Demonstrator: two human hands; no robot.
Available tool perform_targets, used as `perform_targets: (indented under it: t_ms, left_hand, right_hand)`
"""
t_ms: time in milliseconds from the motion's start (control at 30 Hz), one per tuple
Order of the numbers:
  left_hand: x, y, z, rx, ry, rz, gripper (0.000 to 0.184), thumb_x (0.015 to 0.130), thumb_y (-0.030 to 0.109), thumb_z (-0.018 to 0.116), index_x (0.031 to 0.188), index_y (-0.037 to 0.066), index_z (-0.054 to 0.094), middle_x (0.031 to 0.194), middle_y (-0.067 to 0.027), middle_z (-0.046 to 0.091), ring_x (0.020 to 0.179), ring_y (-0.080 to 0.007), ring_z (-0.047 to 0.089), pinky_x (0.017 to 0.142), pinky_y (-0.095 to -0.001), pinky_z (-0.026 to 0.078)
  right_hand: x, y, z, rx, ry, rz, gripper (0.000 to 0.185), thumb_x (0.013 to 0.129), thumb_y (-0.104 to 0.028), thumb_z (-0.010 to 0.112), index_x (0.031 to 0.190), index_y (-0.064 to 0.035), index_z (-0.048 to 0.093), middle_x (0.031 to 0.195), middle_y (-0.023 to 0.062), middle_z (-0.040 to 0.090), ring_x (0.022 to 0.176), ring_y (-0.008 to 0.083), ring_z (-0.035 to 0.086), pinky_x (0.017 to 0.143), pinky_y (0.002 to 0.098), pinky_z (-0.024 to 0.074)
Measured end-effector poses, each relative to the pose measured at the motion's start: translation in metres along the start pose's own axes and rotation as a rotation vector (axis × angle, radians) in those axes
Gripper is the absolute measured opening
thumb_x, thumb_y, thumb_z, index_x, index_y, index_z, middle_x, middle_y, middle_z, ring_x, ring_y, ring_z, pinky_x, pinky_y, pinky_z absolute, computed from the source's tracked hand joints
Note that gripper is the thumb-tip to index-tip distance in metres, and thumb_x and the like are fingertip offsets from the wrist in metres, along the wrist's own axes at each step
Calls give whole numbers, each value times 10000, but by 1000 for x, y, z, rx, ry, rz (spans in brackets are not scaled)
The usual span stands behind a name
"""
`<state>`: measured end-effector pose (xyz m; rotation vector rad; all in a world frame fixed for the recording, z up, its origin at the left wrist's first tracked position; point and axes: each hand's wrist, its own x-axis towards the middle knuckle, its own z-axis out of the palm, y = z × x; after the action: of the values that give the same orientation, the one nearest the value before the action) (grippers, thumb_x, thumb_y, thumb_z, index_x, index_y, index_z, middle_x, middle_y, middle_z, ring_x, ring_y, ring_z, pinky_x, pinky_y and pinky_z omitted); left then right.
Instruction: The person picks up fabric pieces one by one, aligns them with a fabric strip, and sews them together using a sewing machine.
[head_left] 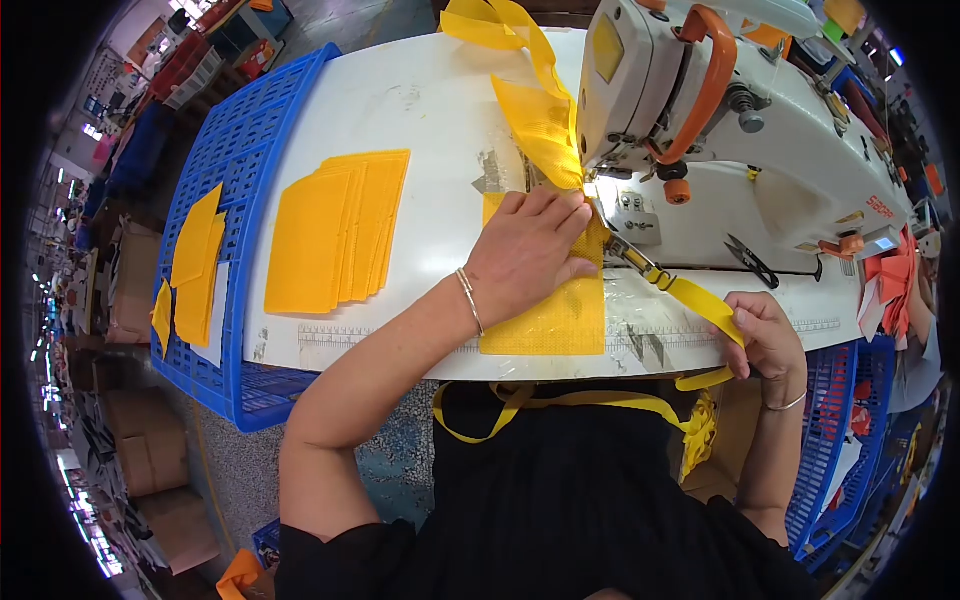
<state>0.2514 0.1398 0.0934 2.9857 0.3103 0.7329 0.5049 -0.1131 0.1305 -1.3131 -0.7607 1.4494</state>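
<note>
My left hand [530,245] lies on a yellow mesh-like fabric panel [545,325], its fingers pressing the cloth beside the sewing machine's needle area and the thumb apart. My right hand [765,335] pinches a yellow binding tape [700,300] between thumb and fingers. This tape runs up into a metal binder guide [630,252] at the needle. From my right hand its loose length drops over the table edge and across my lap. Behind the needle, bound yellow pieces [535,115] trail away in a folded strip. The sewing machine [690,90] partly hides the stitching point.
A fanned stack of yellow panels [335,235] lies on the white table [420,110] at left. A blue crate [250,170] holding more yellow pieces stands beside it. Black thread snips [752,260] lie under the machine arm. More blue crates [825,430] are at lower right.
</note>
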Motion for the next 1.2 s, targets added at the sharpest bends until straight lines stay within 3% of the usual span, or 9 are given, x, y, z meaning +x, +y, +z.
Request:
perform_targets:
  t_ms: [267, 733, 1200]
  left_hand:
    - [2, -2, 1, -39, -31, -39, 560, 920, 458, 631, 1273, 30, 560, 1328, -73, 575, 1175, -237, 506, 990, -359, 372]
    - [-1, 0, 3, -7, 46, 41, 387, 951, 374, 619, 1159, 49, 639, 1094, -56, 546, 1013, -229, 483, 903, -338, 401]
    - [-2, 7, -7, 16, 17, 30, 319, 916, 305, 694, 1135, 73, 692, 1099, -43, 602, 998, -189, 527, 866, -300, 464]
  right_hand:
    - [0, 4, -3, 47, -24, -37, 355, 1015, -264, 602, 955, 83, 641, 533, 97, 596, 296, 143, 466, 325, 221, 422]
    - [-4, 5, 1, 48, 11, -48, 360, 1022, -297, 595, 803, -12, 626, 520, 83, 597, 316, 144, 486, 384, 212, 450]
    - [-5, 3, 2, 61, 10, -47, 376, 1027, -303, 587, 760, -39, 603, 516, 77, 589, 318, 143, 485, 384, 217, 439]
